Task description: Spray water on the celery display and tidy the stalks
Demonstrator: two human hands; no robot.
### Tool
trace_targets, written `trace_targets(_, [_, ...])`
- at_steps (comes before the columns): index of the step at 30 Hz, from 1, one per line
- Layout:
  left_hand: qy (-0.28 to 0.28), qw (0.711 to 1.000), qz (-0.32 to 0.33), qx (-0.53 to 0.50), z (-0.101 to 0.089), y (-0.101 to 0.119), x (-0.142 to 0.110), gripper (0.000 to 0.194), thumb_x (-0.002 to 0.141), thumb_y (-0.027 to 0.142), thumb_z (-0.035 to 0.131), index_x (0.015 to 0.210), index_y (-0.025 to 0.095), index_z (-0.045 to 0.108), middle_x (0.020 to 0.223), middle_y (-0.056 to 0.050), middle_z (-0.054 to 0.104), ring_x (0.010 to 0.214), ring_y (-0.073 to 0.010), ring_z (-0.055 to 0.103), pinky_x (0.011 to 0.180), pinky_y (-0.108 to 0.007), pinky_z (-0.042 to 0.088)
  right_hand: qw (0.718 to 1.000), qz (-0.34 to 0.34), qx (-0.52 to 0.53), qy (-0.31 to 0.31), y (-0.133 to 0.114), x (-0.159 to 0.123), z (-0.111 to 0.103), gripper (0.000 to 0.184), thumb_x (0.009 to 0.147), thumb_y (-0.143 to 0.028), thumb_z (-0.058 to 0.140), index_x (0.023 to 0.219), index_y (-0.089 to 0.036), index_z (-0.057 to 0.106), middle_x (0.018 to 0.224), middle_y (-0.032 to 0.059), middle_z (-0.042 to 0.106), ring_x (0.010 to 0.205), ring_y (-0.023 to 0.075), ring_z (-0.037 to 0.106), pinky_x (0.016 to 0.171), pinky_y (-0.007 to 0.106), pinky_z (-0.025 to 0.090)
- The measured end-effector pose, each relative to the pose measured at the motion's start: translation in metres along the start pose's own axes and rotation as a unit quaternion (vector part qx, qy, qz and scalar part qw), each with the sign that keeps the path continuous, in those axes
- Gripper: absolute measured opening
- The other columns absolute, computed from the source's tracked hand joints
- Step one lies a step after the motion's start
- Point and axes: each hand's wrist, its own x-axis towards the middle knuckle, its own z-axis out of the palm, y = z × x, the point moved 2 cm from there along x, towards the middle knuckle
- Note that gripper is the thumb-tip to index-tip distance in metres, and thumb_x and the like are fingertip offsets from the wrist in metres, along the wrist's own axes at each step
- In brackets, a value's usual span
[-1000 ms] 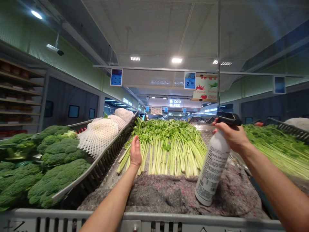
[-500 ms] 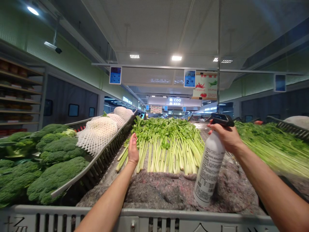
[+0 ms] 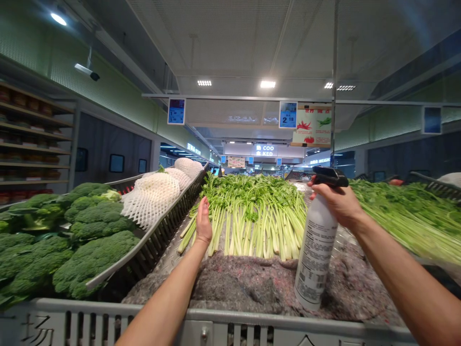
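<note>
My right hand (image 3: 340,204) is wrapped around the neck of a white spray bottle (image 3: 316,254) with a black trigger head; the bottle is upright in front of the celery. A wide bed of celery (image 3: 257,230) lies on the sloped display, leaves at the back and pale stalk ends toward me. At its left edge my left hand (image 3: 203,223) is held up on edge with fingers stretched out, holding nothing. Whether it touches the stalks I cannot tell. A grey fibrous mat (image 3: 237,283) lies below the stalk ends.
Broccoli (image 3: 97,254) is piled at the left, past a slatted divider (image 3: 165,216). White foam-netted produce (image 3: 151,197) sits behind it. A grey slatted rail (image 3: 273,317) runs along the front. At right, a mirror-like panel (image 3: 399,144) shows reflected celery. Price signs (image 3: 288,115) hang overhead.
The whole view has shifted slightly, with the scene sitting a little farther right. Both hands keep nearly the same pose, and the spray bottle remains in my right hand.
</note>
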Motion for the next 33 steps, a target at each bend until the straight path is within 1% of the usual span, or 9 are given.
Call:
trace_targets(3, [0.0, 1.0, 0.0, 0.0, 0.001, 0.0, -0.001, 0.055, 0.077, 0.05, 0.033, 0.12, 0.015, 0.039, 0.129, -0.012, 0.039, 0.117, -0.0214, 0.038, 0.1, -0.038, 0.024, 1.0, -0.003, 0.003, -0.006, 0.001, -0.001, 0.001, 0.016, 0.058, -0.02, 0.064, 0.074, -0.019, 0.059, 0.076, 0.002, 0.06, 0.052, 0.0112, 0.053, 0.046, 0.022, 0.045])
trace_targets(7, [-0.001, 1.0, 0.01, 0.008, -0.001, -0.004, 0.0, 0.053, 0.078, 0.05, 0.033, 0.12, 0.017, 0.04, 0.129, -0.011, 0.039, 0.117, -0.0206, 0.038, 0.099, -0.037, 0.026, 1.0, -0.01, 0.0, -0.007, 0.0, -0.001, 0.002, 0.016, 0.059, -0.021, 0.064, 0.073, -0.019, 0.059, 0.074, 0.0024, 0.06, 0.05, 0.012, 0.053, 0.044, 0.023, 0.044])
trace_targets(12, [0.013, 0.999, 0.043, 0.029, -0.006, -0.001, 0.006, 0.052, 0.079, 0.049, 0.034, 0.12, 0.018, 0.041, 0.128, -0.009, 0.041, 0.118, -0.0196, 0.037, 0.1, -0.035, 0.025, 0.999, -0.026, 0.001, -0.041, -0.018, -0.008, 0.013, 0.015, 0.061, -0.021, 0.062, 0.074, -0.016, 0.059, 0.068, 0.0014, 0.059, 0.05, 0.0112, 0.053, 0.042, 0.02, 0.043])
trace_targets(16, [0.019, 0.998, 0.054, 0.023, -0.015, 0.011, 0.007, 0.053, 0.079, 0.049, 0.033, 0.121, 0.017, 0.04, 0.129, -0.009, 0.039, 0.118, -0.0199, 0.037, 0.1, -0.034, 0.026, 0.997, 0.006, 0.034, -0.063, -0.029, -0.017, 0.026, 0.017, 0.059, -0.022, 0.062, 0.075, -0.015, 0.059, 0.069, 0.0027, 0.06, 0.049, 0.0104, 0.051, 0.038, 0.02, 0.042])
trace_targets(20, [0.026, 0.998, 0.047, 0.018, -0.026, 0.014, 0.002, 0.052, 0.079, 0.048, 0.033, 0.12, 0.016, 0.04, 0.129, -0.01, 0.039, 0.118, -0.0194, 0.036, 0.1, -0.034, 0.025, 0.997, 0.028, 0.046, -0.049, -0.021, -0.018, 0.034, 0.02, 0.056, -0.022, 0.063, 0.075, -0.016, 0.059, 0.068, 0.0024, 0.059, 0.048, 0.0112, 0.052, 0.038, 0.021, 0.043])
trace_targets(22, [0.027, 0.999, 0.034, 0.017, -0.028, 0.011, 0.0, 0.052, 0.08, 0.048, 0.032, 0.121, 0.016, 0.039, 0.13, -0.01, 0.038, 0.119, -0.0191, 0.036, 0.1, -0.034, 0.024, 0.998, 0.025, 0.044, -0.035, -0.016, -0.016, 0.035, 0.021, 0.055, -0.022, 0.063, 0.075, -0.017, 0.058, 0.069, 0.0019, 0.059, 0.048, 0.0112, 0.052, 0.039, 0.021, 0.044])
trace_targets(25, [0.009, 0.999, 0.033, 0.025, -0.028, 0.006, -0.003, 0.052, 0.08, 0.047, 0.032, 0.122, 0.016, 0.038, 0.13, -0.01, 0.037, 0.119, -0.0185, 0.035, 0.101, -0.033, 0.024, 0.998, 0.028, 0.042, -0.029, -0.01, -0.015, 0.034, 0.023, 0.055, -0.023, 0.064, 0.076, -0.016, 0.058, 0.073, 0.0029, 0.059, 0.049, 0.0109, 0.052, 0.04, 0.021, 0.044])
trace_targets(28, [-0.012, 0.998, 0.046, 0.041, -0.027, 0.004, -0.004, 0.051, 0.081, 0.047, 0.032, 0.122, 0.018, 0.038, 0.13, -0.008, 0.038, 0.119, -0.0177, 0.034, 0.101, -0.033, 0.024, 0.998, 0.032, 0.039, -0.038, -0.007, -0.015, 0.035, 0.026, 0.056, -0.025, 0.064, 0.079, -0.015, 0.058, 0.077, 0.0038, 0.06, 0.05, 0.0106, 0.052, 0.041, 0.021, 0.044])
trace_targets(33, [-0.019, 0.996, 0.055, 0.066, -0.028, 0.005, -0.005, 0.052, 0.081, 0.047, 0.031, 0.124, 0.017, 0.036, 0.13, -0.008, 0.038, 0.12, -0.0175, 0.033, 0.102, -0.033, 0.022, 0.997, 0.014, 0.027, -0.069, -0.006, -0.016, 0.041, 0.025, 0.058, -0.027, 0.064, 0.079, -0.015, 0.058, 0.08, 0.0043, 0.06, 0.051, 0.0103, 0.053, 0.042, 0.021, 0.044])
